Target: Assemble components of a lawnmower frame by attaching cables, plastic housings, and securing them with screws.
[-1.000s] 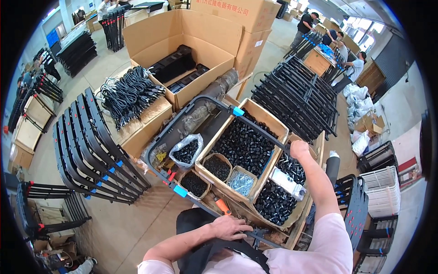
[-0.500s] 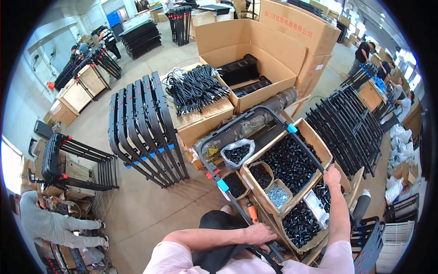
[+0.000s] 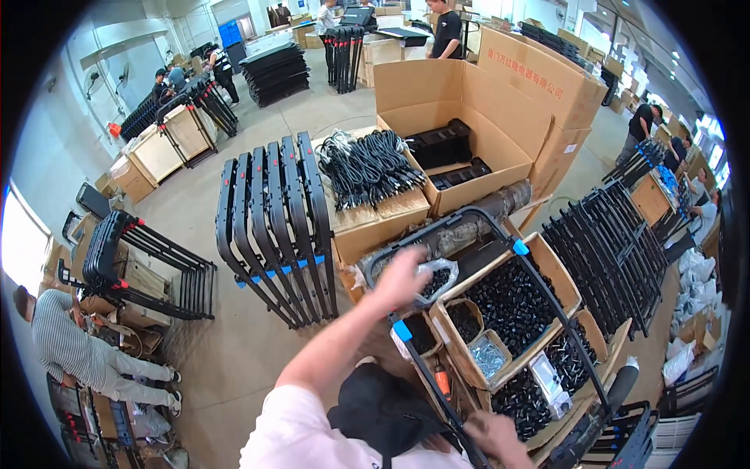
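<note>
A single row of red Chinese characters [image 3: 523, 74] runs across the side of the big upper cardboard box [image 3: 566, 90] — large, printed print. On the box below [image 3: 556, 160] sits a small white label [image 3: 570, 148] — its print too small to read.

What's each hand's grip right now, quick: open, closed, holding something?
Left hand: blurred, over the clear plastic bag; can't tell.
Right hand: blurred, by the black tubular frame; can't tell if holding it.
</note>
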`<state>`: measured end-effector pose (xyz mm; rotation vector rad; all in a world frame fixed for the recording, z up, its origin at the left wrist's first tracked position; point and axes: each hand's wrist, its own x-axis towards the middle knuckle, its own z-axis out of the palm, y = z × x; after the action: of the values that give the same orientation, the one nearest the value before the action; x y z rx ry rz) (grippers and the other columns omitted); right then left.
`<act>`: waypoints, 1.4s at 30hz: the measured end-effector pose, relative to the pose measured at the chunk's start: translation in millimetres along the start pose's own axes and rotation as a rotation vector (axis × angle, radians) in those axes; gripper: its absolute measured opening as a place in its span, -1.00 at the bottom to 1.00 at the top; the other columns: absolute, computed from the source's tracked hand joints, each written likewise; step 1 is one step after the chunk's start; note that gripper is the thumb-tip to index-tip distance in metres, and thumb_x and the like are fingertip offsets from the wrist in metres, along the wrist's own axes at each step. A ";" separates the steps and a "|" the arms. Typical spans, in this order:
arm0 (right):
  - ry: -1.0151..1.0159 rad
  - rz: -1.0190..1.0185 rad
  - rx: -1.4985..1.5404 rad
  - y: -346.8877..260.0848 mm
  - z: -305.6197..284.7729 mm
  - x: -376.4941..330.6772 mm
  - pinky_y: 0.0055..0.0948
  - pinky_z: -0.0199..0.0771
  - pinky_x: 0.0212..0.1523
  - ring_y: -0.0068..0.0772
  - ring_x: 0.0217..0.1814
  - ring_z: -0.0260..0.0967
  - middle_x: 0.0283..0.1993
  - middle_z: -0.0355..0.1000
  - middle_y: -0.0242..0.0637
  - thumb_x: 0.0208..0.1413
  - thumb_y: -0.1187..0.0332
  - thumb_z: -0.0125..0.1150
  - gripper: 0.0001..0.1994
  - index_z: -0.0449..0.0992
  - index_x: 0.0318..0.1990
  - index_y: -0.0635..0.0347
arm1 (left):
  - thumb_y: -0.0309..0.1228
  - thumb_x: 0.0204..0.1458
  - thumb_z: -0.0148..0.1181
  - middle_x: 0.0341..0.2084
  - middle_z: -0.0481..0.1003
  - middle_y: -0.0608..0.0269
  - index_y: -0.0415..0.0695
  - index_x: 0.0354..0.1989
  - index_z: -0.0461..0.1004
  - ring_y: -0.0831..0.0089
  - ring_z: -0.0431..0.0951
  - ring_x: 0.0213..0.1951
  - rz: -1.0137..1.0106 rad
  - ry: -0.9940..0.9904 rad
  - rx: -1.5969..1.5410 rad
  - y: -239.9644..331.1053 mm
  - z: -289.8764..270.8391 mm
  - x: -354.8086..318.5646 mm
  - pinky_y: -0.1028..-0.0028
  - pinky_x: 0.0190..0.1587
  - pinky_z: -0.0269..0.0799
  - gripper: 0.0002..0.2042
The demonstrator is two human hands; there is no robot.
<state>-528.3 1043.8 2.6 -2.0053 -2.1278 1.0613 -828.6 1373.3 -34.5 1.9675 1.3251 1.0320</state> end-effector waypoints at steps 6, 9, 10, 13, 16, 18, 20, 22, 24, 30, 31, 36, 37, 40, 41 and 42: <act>0.174 0.388 0.308 -40.9 45.4 -25.9 0.11 0.51 -0.20 0.23 -0.17 0.55 -0.25 0.59 0.16 0.49 0.16 -0.02 -0.55 0.63 -0.31 0.32 | -0.15 0.09 0.34 0.13 0.55 -0.18 -0.24 0.19 0.49 -0.02 0.57 0.18 -0.640 0.367 -0.012 -144.3 -71.1 178.6 0.18 0.25 0.47 -0.45; 0.139 0.400 -0.211 -49.8 43.1 -20.0 0.09 0.49 -0.30 0.16 -0.27 0.55 -0.27 0.60 0.13 0.52 0.06 -0.07 -0.50 0.62 -0.22 0.33 | -0.22 0.13 0.23 0.25 0.44 -0.21 -0.23 0.26 0.39 -0.11 0.51 0.25 -0.844 0.397 0.001 -170.3 -92.7 233.9 0.10 0.31 0.44 -0.46; -0.033 0.579 -0.199 -53.3 37.4 -14.3 0.10 0.50 -0.32 0.20 -0.35 0.53 -0.29 0.61 0.13 0.51 -0.06 -0.09 -0.44 0.63 -0.14 0.32 | -0.24 0.15 0.20 0.27 0.42 -0.20 -0.24 0.27 0.36 -0.12 0.51 0.25 -0.892 0.406 0.038 -175.4 -99.1 250.6 0.06 0.31 0.44 -0.46; 0.298 0.633 -0.277 -80.9 39.5 -5.7 0.10 0.49 -0.33 0.22 -0.39 0.52 -0.31 0.62 0.11 0.50 -0.14 -0.12 -0.36 0.64 -0.13 0.36 | -0.28 0.18 0.18 0.25 0.40 -0.22 -0.25 0.27 0.32 -0.09 0.53 0.24 -0.967 0.480 0.117 -197.9 -120.4 284.4 0.03 0.27 0.48 -0.49; 0.292 0.802 -0.146 -110.9 45.2 4.2 0.01 0.54 -0.27 0.12 -0.27 0.55 -0.24 0.64 0.06 0.48 -0.14 -0.06 -0.39 0.65 -0.08 0.33 | -0.26 0.19 0.20 0.24 0.44 -0.19 -0.29 0.26 0.31 -0.06 0.55 0.23 -1.044 0.527 0.146 -226.1 -141.6 306.8 0.06 0.26 0.50 -0.47; 0.363 0.967 0.107 -92.4 67.8 0.9 -0.02 0.56 -0.25 0.09 -0.23 0.57 -0.21 0.65 0.04 0.47 -0.12 -0.03 -0.42 0.66 -0.06 0.31 | -0.18 0.16 0.30 0.21 0.50 -0.14 -0.30 0.25 0.32 -0.03 0.57 0.23 -1.059 0.516 0.137 -235.2 -141.9 317.1 0.10 0.26 0.51 -0.41; 0.435 1.127 0.355 -68.5 79.7 -15.8 -0.04 0.57 -0.22 0.05 -0.20 0.58 -0.17 0.65 0.02 0.47 -0.10 0.00 -0.44 0.66 -0.03 0.29 | -0.15 0.13 0.36 0.19 0.53 -0.12 -0.27 0.23 0.37 -0.01 0.59 0.21 -1.039 0.480 0.148 -235.0 -136.4 323.6 0.10 0.26 0.52 -0.41; 0.251 1.080 0.369 -56.1 84.1 -21.5 -0.12 0.63 -0.12 -0.03 -0.08 0.59 -0.02 0.65 -0.06 0.47 0.06 0.07 -0.59 0.67 0.03 0.23 | -0.17 0.12 0.38 0.14 0.59 -0.07 -0.19 0.18 0.46 0.02 0.63 0.18 -1.030 0.466 0.186 -248.1 -150.0 326.9 0.10 0.24 0.54 -0.48; 0.053 0.957 0.016 -62.2 90.8 -13.5 -0.11 0.64 -0.10 -0.05 -0.07 0.59 -0.01 0.65 -0.07 0.46 0.11 0.07 -0.62 0.67 0.03 0.24 | -0.23 0.15 0.33 0.13 0.61 -0.06 -0.20 0.15 0.52 0.04 0.64 0.16 -1.034 0.477 0.201 -265.1 -169.2 325.9 0.12 0.22 0.56 -0.55; 0.140 0.634 -0.453 -78.4 60.5 -16.9 -0.08 0.65 -0.22 0.00 -0.17 0.59 -0.06 0.65 -0.01 0.48 0.35 -0.02 -0.71 0.63 0.09 0.23 | -0.25 0.12 0.25 -0.02 0.66 -0.14 -0.32 0.05 0.60 0.03 0.73 -0.04 -0.936 0.471 0.049 -221.5 -134.8 336.2 0.16 0.02 0.66 -0.58; 0.148 0.607 -0.451 -71.7 71.7 -11.8 -0.08 0.65 -0.22 0.00 -0.17 0.59 -0.06 0.65 -0.01 0.48 0.35 -0.02 -0.71 0.63 0.09 0.23 | -0.25 0.12 0.25 -0.02 0.66 -0.14 -0.32 0.05 0.60 0.03 0.73 -0.04 -0.932 0.499 0.058 -230.6 -147.8 339.1 0.16 0.02 0.66 -0.58; -0.021 0.730 -0.372 -60.6 70.2 4.1 -0.03 0.61 -0.32 0.06 -0.27 0.58 -0.17 0.65 0.01 0.51 0.30 -0.12 -0.64 0.45 0.29 0.23 | -0.44 0.24 -0.07 -0.52 0.50 0.16 -0.20 -0.24 0.38 0.33 0.44 -0.66 -0.648 0.689 -1.172 -204.6 -171.2 343.0 0.35 -0.60 0.40 -0.89; -0.110 0.626 -0.374 -63.2 69.9 7.6 0.00 0.61 -0.32 0.08 -0.28 0.57 -0.17 0.64 0.02 0.52 0.28 -0.14 -0.63 0.42 0.32 0.21 | -0.45 0.24 -0.09 -0.53 0.48 0.18 -0.19 -0.22 0.37 0.36 0.41 -0.67 -0.624 0.675 -1.239 -196.7 -176.8 342.2 0.34 -0.60 0.39 -0.88; 0.156 0.611 -0.401 -37.9 82.3 -2.5 0.01 0.57 -0.37 0.06 -0.32 0.56 -0.27 0.63 0.04 0.52 0.22 -0.11 -0.63 0.59 0.03 0.29 | -0.41 0.25 -0.04 -0.50 0.46 0.25 -0.19 -0.11 0.37 0.43 0.39 -0.66 -0.419 0.430 -1.241 -135.5 -158.1 327.0 0.34 -0.62 0.33 -0.85; 0.359 0.617 -0.370 -31.6 86.9 -1.8 -0.02 0.55 -0.41 0.05 -0.37 0.55 -0.35 0.62 0.04 0.52 0.18 -0.10 -0.58 0.64 -0.11 0.31 | -0.38 0.26 0.02 -0.48 0.45 0.28 -0.20 0.04 0.35 0.49 0.34 -0.68 -0.243 0.447 -1.107 -115.1 -158.8 320.3 0.33 -0.63 0.30 -0.76; 0.362 0.577 -0.381 -48.3 75.9 1.3 0.01 0.52 -0.46 0.08 -0.48 0.51 -0.49 0.57 0.02 0.53 0.09 -0.11 -0.46 0.65 -0.34 0.32 | -0.41 0.25 0.10 -0.35 0.49 0.23 -0.24 0.19 0.29 0.48 0.45 -0.53 -0.227 0.482 -0.973 -84.9 -157.9 307.6 0.35 -0.46 0.43 -0.63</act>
<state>-605.5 1014.2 -32.6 -2.8220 -1.6959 0.2618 -935.5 1694.2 76.7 0.8572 0.9271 1.6735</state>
